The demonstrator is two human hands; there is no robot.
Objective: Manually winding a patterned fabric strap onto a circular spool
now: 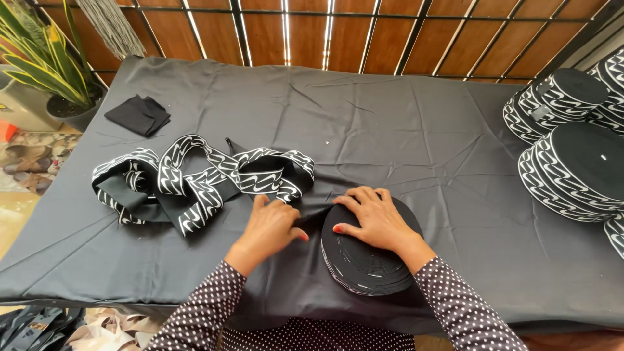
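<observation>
Both arms reach forward, left hand loosely curled, right hand apparently flat, fingers spread.
</observation>
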